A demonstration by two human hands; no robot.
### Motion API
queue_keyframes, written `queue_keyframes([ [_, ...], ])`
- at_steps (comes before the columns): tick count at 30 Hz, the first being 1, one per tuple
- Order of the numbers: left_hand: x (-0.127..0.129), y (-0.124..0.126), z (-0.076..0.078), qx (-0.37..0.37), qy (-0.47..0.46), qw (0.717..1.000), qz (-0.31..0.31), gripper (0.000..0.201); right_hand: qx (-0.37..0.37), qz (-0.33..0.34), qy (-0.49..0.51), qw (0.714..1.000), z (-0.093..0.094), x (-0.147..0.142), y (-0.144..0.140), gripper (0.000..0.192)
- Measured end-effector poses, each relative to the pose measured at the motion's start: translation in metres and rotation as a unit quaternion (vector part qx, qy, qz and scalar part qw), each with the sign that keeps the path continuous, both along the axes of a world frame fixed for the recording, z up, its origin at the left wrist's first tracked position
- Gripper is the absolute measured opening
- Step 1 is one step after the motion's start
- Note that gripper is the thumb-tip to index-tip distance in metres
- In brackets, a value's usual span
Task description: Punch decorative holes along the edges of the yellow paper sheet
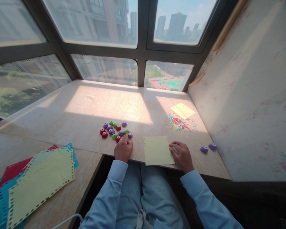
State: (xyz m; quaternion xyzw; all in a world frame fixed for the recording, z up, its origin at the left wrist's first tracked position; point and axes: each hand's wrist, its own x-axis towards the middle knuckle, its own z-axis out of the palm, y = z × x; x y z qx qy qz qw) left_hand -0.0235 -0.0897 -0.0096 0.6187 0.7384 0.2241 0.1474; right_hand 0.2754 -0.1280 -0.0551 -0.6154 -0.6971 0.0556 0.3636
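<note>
A pale yellow sheet of paper (157,151) lies flat at the table's front edge, with small punched holes along its top and upper left side. My right hand (181,156) rests at its right edge, fingers curled and gripping that edge. To the left, my left hand (124,149) is at the near side of a cluster of small red, green and purple hole punches (111,131), each with an eye on it. Its fingers are bent together beside a purple hole punch (130,135); what they pinch, if anything, is hidden.
Two purple hole punches (204,149) sit at the right. Behind the paper, coloured confetti dots (178,123) are scattered near a yellow paper piece (183,110). Punched yellow, blue and red sheets (45,181) overlap at the left. Windows and a papered wall (252,95) bound the table (85,95).
</note>
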Motion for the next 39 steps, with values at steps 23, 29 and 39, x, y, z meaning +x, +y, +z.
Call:
queue_keyframes([
  [23,0.030,-0.004,-0.001,-0.039,0.068,0.992,-0.100,0.024,-0.006,-0.006,0.024,1.000,0.003,-0.001,0.000,0.021],
  [29,0.039,-0.002,0.002,-0.064,0.099,0.990,-0.076,0.026,-0.006,-0.004,0.025,1.000,0.003,-0.002,0.000,0.022],
  [39,0.037,0.002,0.003,-0.070,0.098,0.987,-0.109,0.024,-0.006,-0.005,0.025,1.000,0.002,-0.001,0.000,0.021],
])
